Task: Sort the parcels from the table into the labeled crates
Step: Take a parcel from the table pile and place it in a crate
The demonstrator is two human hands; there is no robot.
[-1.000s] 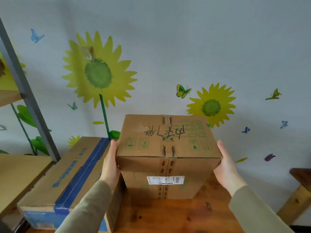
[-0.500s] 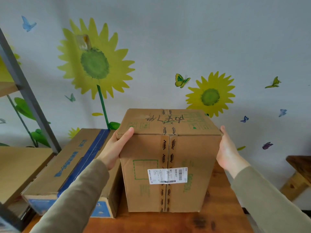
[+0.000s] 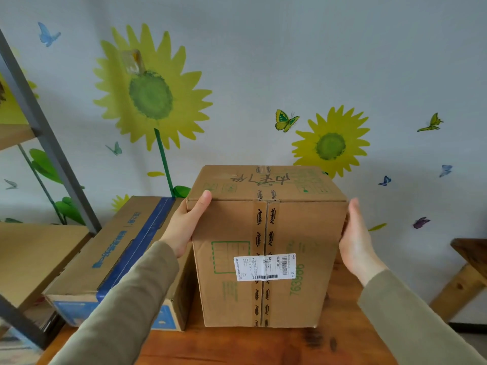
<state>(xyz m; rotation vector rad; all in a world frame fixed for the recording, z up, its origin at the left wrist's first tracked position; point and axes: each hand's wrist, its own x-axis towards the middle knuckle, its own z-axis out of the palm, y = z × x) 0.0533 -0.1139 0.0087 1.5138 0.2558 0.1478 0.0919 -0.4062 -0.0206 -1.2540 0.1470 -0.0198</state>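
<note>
A tall brown cardboard parcel (image 3: pixel 297 230) stands upright on the wooden table (image 3: pixel 263 346). It has a white shipping label (image 3: pixel 264 267) on its near face and handwriting on top. My left hand (image 3: pixel 184 227) grips its upper left corner, thumb on the near face and fingers hidden along the left side. My right hand (image 3: pixel 355 241) presses flat against the right side, its fingers straight and partly hidden behind the parcel's edge.
A long flat carton with blue tape (image 3: pixel 118 254) lies on the table directly left of the parcel. A grey metal shelf rack (image 3: pixel 47 133) with wooden boards stands at the far left. A wooden bench (image 3: pixel 469 254) is at the right edge. The sunflower wall is close behind.
The parcel has been tipped from leaning toward me to standing upright on the table, so its labelled face shows fully. My left thumb has come round onto the near face.
</note>
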